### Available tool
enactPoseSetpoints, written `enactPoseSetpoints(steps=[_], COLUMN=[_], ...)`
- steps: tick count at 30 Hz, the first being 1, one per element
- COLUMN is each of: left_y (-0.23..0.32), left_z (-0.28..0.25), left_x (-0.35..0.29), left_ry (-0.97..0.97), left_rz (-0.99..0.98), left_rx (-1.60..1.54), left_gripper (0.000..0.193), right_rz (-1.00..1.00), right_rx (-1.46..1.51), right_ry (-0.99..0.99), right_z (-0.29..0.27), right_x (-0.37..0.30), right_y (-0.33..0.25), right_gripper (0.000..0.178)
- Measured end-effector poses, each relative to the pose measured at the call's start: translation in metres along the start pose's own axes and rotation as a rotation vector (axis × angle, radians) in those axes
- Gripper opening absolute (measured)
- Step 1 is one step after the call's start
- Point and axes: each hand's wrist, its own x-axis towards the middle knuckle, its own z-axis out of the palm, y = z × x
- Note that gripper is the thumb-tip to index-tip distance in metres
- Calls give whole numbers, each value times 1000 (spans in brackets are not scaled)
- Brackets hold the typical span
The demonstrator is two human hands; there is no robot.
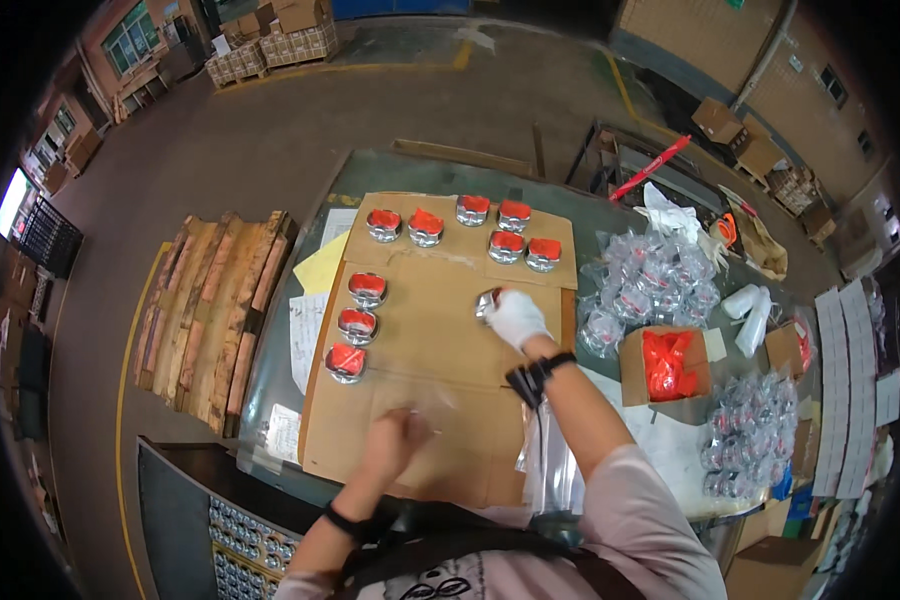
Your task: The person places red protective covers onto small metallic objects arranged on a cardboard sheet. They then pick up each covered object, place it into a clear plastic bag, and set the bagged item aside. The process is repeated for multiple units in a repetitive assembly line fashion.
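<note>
My right hand (518, 318), in a white glove, grips a silver metal piston (485, 304) over the right part of a cardboard sheet (430, 345). Nearer to me, my bare left hand (398, 440) is closed with its fingers pinched on a thin clear plastic bag (438, 405), blurred by motion. Several silver pistons with red pieces on top stand on the cardboard: a row at the far side, including one piston (426, 228), and a column along the left, including another piston (358, 325).
A heap of clear-bagged parts (650, 285) lies on the right, with a box of red plastic (670, 365) nearer. More bagged parts (750, 435) sit at the near right. Clear bags (555, 460) lie beside the right forearm. A wooden pallet (210, 320) rests on the floor left of the table.
</note>
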Motion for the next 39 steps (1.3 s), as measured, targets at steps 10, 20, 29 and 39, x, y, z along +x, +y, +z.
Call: enactPoseSetpoints(steps=[10, 20, 29, 39], left_y=[9, -11, -1, -58], left_z=[36, 0, 16, 51], left_x=[0, -17, -43, -41], left_ry=[170, -11, -38, 133], left_rz=[98, -318, 206, 123], left_rx=[-327, -1158, 392, -55], left_gripper=[20, 34, 23, 36], right_rz=[-308, -450, 7, -824], right_rx=[21, 788, 1024, -14], right_ry=[-139, -371, -325, -21], right_z=[93, 23, 80, 87], right_x=[-201, -214, -187, -161], right_y=[-13, -30, -15, -41], right_gripper=[41, 31, 37, 17])
